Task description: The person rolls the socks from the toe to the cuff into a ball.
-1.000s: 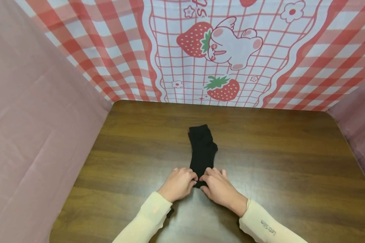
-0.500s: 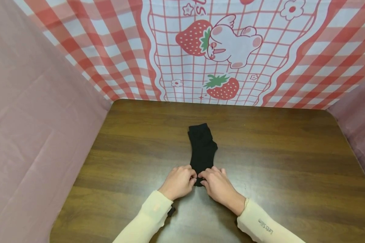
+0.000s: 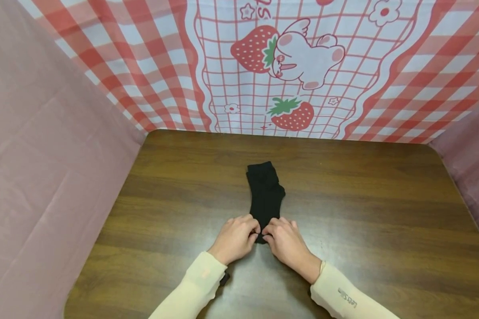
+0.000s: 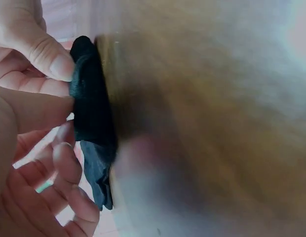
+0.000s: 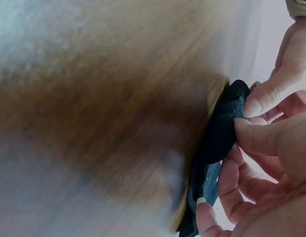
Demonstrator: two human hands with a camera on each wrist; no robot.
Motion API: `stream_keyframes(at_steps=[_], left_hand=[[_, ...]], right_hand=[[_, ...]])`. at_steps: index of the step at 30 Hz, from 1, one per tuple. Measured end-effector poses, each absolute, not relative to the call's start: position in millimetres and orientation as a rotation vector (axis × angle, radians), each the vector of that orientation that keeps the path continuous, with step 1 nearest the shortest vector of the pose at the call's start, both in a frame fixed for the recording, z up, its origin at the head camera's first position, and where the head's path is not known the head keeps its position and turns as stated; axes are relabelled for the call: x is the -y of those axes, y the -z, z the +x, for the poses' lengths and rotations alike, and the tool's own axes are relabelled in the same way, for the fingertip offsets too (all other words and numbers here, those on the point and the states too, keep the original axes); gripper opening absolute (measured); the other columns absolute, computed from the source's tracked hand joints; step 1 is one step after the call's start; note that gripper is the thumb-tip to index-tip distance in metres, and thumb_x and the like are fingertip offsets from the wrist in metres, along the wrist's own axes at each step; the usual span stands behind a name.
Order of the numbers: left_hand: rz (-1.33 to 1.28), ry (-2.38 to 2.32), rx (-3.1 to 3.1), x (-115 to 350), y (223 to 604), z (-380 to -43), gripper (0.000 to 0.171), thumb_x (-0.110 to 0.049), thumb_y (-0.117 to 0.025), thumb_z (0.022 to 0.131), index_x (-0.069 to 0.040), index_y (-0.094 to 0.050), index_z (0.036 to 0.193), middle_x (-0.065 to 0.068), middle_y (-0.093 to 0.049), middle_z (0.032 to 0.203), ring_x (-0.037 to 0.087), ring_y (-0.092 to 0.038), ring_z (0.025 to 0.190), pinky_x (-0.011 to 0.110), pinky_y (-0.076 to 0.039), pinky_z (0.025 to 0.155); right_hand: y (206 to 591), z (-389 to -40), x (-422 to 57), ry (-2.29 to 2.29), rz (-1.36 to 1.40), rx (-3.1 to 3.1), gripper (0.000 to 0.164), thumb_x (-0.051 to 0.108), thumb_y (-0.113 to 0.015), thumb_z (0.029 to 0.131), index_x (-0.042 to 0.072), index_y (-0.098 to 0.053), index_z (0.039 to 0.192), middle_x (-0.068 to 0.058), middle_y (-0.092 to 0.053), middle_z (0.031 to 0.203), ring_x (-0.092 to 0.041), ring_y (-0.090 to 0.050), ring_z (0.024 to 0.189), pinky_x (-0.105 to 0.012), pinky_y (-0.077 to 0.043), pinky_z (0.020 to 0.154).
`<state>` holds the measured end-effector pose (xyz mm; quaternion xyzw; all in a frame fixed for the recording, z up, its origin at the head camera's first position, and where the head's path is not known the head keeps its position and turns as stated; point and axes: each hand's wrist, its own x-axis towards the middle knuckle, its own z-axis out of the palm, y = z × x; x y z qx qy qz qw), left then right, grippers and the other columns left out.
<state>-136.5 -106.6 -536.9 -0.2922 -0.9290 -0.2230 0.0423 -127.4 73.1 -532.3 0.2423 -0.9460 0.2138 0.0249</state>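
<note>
A black sock [image 3: 265, 190] lies lengthwise on the wooden table, cuff toward the back and heel bulging to the right. A small step at the left of its cuff shows a second layer beneath. My left hand [image 3: 234, 237] pinches the toe end between thumb and fingers. Close beside it, my right hand [image 3: 289, 243] pinches the same end from the right. In the left wrist view the toe end [image 4: 91, 98] stands up as a thick, rounded fold. The right wrist view shows that fold of the sock [image 5: 222, 128] between both thumbs and the fingers behind it.
The wooden table [image 3: 363, 212] has rounded back corners. A red and white checked cloth [image 3: 155, 66] with strawberries hangs along its back edge. Pink cloth [image 3: 56, 155] hangs at the left, and more pink cloth [image 3: 469, 164] at the right.
Both hands have shifted very slightly forward at the toe end and keep their pinch. The cuff and heel of the sock lie as before.
</note>
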Motion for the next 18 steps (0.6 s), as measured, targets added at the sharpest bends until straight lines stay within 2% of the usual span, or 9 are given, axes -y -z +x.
stream_keyframes(at_steps=[5, 9, 14, 18], left_hand=[[-0.965, 0.61, 2.794, 108.9, 537.9, -135.0, 0.006, -0.011, -0.073, 0.087, -0.017, -0.071, 0.086, -0.007, -0.059, 0.085, 0.012, -0.058, 0.076, 0.026, -0.041, 0.063], [-0.981, 0.562, 2.806, 109.3, 537.5, -134.3, 0.005, -0.015, -0.072, 0.085, -0.018, -0.072, 0.088, -0.007, -0.06, 0.086, 0.012, -0.057, 0.077, 0.026, -0.039, 0.063], [-0.967, 0.483, 2.86, 109.0, 535.8, -133.5, 0.015, -0.021, -0.078, 0.077, -0.019, -0.072, 0.091, -0.008, -0.061, 0.088, 0.012, -0.057, 0.079, 0.027, -0.038, 0.063], [-0.948, 0.424, 2.895, 106.9, 534.4, -133.8, 0.02, -0.022, -0.082, 0.077, -0.019, -0.071, 0.093, -0.009, -0.062, 0.089, 0.012, -0.059, 0.079, 0.027, -0.038, 0.063]], right_hand=[[531.9, -128.3, -71.8, -0.658, 0.733, 2.956, 0.006, 0.008, -0.078, 0.084, 0.013, -0.075, 0.084, 0.003, -0.061, 0.081, -0.018, -0.054, 0.076, -0.036, -0.033, 0.065], [531.8, -128.9, -71.6, -0.649, 0.726, 2.974, 0.005, 0.008, -0.077, 0.085, 0.013, -0.075, 0.084, 0.002, -0.061, 0.082, -0.018, -0.054, 0.076, -0.036, -0.033, 0.065], [530.8, -130.2, -71.2, -0.646, 0.723, 2.999, 0.004, 0.009, -0.077, 0.085, 0.013, -0.075, 0.085, 0.003, -0.061, 0.082, -0.018, -0.053, 0.076, -0.037, -0.034, 0.065], [529.6, -132.3, -71.1, -0.648, 0.714, 3.025, 0.002, 0.01, -0.077, 0.085, 0.011, -0.076, 0.086, 0.004, -0.059, 0.08, -0.018, -0.053, 0.075, -0.037, -0.035, 0.066]])
